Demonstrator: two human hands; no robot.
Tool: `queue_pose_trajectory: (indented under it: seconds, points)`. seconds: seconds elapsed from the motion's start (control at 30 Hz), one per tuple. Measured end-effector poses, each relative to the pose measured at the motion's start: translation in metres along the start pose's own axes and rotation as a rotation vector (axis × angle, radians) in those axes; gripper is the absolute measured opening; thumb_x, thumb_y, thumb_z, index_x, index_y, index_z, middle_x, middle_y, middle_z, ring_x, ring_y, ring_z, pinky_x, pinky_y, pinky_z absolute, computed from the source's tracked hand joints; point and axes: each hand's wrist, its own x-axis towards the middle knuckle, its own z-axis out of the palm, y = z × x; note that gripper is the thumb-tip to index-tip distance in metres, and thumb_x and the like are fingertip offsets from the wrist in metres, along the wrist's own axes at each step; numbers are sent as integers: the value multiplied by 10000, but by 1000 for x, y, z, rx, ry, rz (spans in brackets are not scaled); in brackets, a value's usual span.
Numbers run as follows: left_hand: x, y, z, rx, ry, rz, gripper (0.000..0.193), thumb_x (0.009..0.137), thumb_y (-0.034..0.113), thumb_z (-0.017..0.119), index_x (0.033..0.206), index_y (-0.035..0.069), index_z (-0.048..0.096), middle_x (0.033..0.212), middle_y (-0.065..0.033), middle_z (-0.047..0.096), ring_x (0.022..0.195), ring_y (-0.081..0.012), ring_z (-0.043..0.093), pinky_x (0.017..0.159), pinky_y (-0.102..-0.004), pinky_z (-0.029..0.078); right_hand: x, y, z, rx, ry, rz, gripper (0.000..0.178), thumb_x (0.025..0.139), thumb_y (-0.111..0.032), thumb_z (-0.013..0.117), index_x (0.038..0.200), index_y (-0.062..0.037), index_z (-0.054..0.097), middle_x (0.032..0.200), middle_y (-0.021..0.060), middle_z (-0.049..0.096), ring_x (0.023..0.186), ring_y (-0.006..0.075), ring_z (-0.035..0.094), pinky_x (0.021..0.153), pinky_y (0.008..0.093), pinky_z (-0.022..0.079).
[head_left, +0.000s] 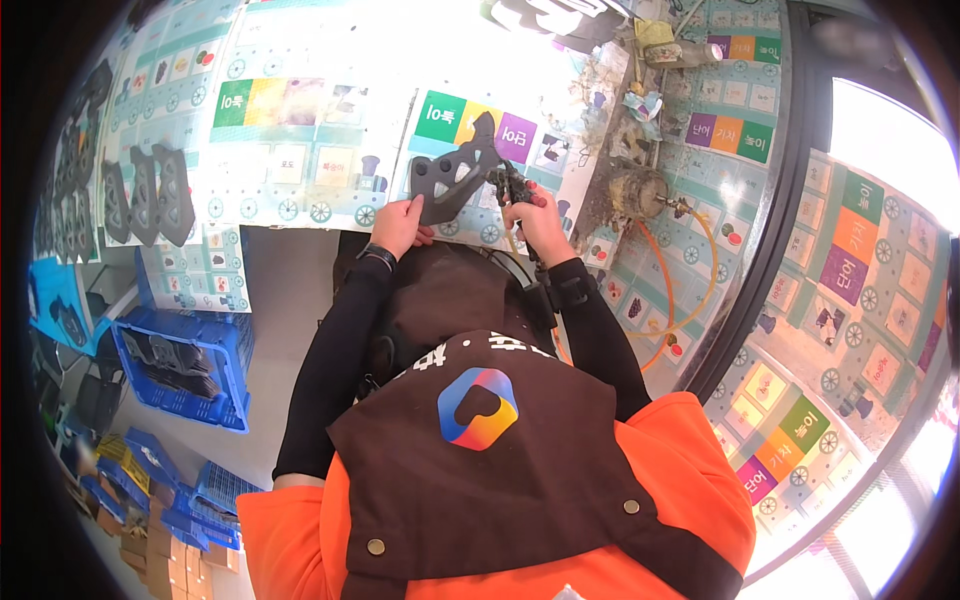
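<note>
My left hand [400,226] grips the lower left end of a dark grey moulded part [430,182], which has cut-out openings and a pointed upper end. It is held tilted over the near edge of the table. Closed around a grimy dark tool that looks like a spray gun [510,188] is my right hand [540,224]. The tool's front is close to the part's right side; whether they touch I cannot tell. Some reddish bits show on the tool by my fingers.
Similar dark parts [174,196] stand in a row on the left of the printed-sheet-covered table [290,205]. Blue crates [235,345] sit lower left. At right are a crusted round fitting [636,192], orange and yellow hoses [714,262] and a dark frame post [775,200].
</note>
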Motion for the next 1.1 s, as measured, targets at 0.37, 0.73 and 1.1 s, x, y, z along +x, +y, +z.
queue_pose_trajectory:
  seconds: [0.37, 0.73, 1.1]
  points:
    - [-2, 2, 0, -8, 6, 4, 495, 1091, 372, 484, 1043, -82, 675, 766, -179, 747, 619, -241, 750, 519, -300, 578, 5, -1, -8, 16, 51, -4, 210, 766, 19, 581, 972, 6, 613, 738, 52, 602, 602, 141, 569, 505, 283, 384]
    - [-2, 2, -1, 17, 11, 8, 499, 1090, 376, 483, 1008, -74, 680, 765, -172, 749, 620, -231, 749, 521, -292, 570, 4, -12, 0, 25, 48, -52, 218, 768, 34, 575, 982, 12, 607, 772, 49, 601, 641, 134, 566, 576, 270, 428]
    - [-3, 3, -1, 6, 10, 15, 496, 1088, 368, 487, 977, -72, 686, 749, -167, 744, 617, -233, 750, 516, -295, 571, 6, -11, 2, 11, 2, -50, 212, 762, 23, 580, 973, 20, 603, 753, 53, 604, 627, 135, 569, 563, 271, 419]
